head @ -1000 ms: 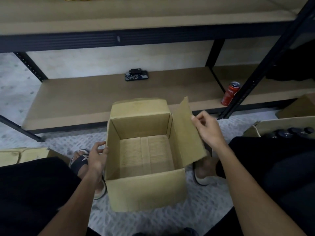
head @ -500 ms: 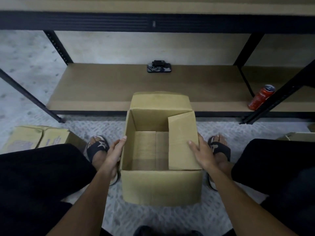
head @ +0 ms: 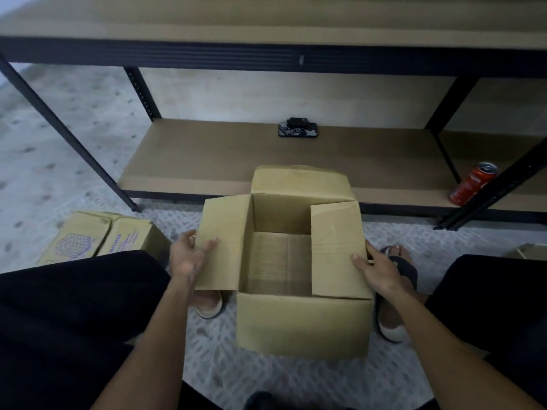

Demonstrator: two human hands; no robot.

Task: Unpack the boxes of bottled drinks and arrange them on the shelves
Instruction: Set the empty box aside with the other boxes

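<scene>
Box (head: 302, 324) mouth up; L hand (head: 189, 257) pinches L flap (head: 225, 232), R hand (head: 377, 272) presses R flap (head: 337, 247).

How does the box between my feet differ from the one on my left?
The open box has its top open and shows a bare bottom, no bottles; the left box is closed. The open box is plain; the left box carries blue print. The left hand grips a flap of the open box; no hand is on the left box. Both are brown cardboard, on the floor.
</scene>
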